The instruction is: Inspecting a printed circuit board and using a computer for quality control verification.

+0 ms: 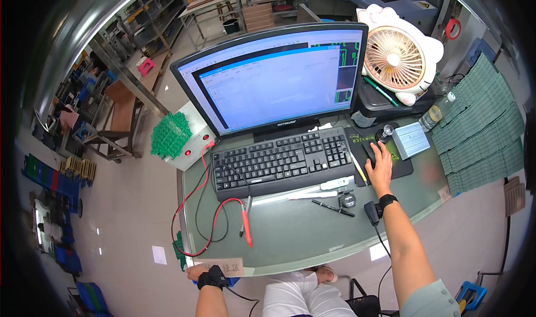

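Computer mouse [371, 148] is on the mouse pad [403, 169], right side of the table [279, 239], under your right hand [381, 167]. Fingers part-bent over it, loose hold. Your left hand [196, 272] is at the near-left table corner; grip mostly hidden, can't tell how far spread or if it holds anything.

Tight around the mouse: keyboard [285, 160] left, yellow pen [359, 169] at the pad's left edge, loupe [385, 132] just ahead, silver-blue block [412, 141] right. Bottle [438, 113] and stacked green sheets [474, 130] beyond that. Fan [393, 60] sits on a black case [371, 103], green pen [381, 91] beside it. Monitor [273, 91] behind the keyboard, software windows up.

Near side: black pen [333, 207], red probe [247, 227] with its lead looped down the table's left. Green pieces [170, 135] piled on the box with red buttons [195, 149], far left.

Writing: light lettering on monitor bezel and keyboard, green print on the pad, large handwritten characters on the brown label [223, 267] by your left hand. Screen text too small to read. Yellow warning triangle [424, 5] on the machine behind.
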A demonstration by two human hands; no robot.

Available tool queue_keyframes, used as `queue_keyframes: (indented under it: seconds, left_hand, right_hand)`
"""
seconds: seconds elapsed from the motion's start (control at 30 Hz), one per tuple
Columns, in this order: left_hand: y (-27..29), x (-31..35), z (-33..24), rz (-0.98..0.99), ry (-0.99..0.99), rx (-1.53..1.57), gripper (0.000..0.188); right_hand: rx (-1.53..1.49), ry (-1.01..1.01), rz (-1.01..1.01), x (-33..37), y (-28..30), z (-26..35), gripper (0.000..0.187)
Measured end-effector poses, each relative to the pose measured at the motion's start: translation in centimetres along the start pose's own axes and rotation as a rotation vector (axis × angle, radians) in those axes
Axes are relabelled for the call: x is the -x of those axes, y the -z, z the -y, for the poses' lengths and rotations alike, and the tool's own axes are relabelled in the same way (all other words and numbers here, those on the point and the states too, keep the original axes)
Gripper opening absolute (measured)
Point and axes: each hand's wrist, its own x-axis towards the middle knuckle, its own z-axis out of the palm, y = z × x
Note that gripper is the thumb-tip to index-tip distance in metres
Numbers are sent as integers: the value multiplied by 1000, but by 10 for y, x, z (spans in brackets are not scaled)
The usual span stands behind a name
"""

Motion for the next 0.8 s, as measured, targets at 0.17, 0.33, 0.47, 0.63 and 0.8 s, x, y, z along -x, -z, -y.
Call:
queue_keyframes:
  seconds: [0.17, 0.33, 0.47, 0.63, 0.8]
  left_hand:
    - [-11, 38, -15, 223, -25, 42, 32]
    - [-16, -84, 63, 226, -168, -312, 36]
    - [-9, 33, -17, 146, 153, 153, 37]
    - [-1, -7, 0, 190, 16, -156, 39]
    - [4, -5, -10, 225, 12, -155, 41]
  right_hand:
    - [58, -8, -31, 1, 19, -21, 58]
    - [-48, 16, 2, 1, -14, 14, 59]
    - [27, -11, -29, 0, 13, -18, 57]
    - [-8, 20, -28, -1, 3, -5, 54]
    - [14, 31, -34, -1, 1, -11, 53]
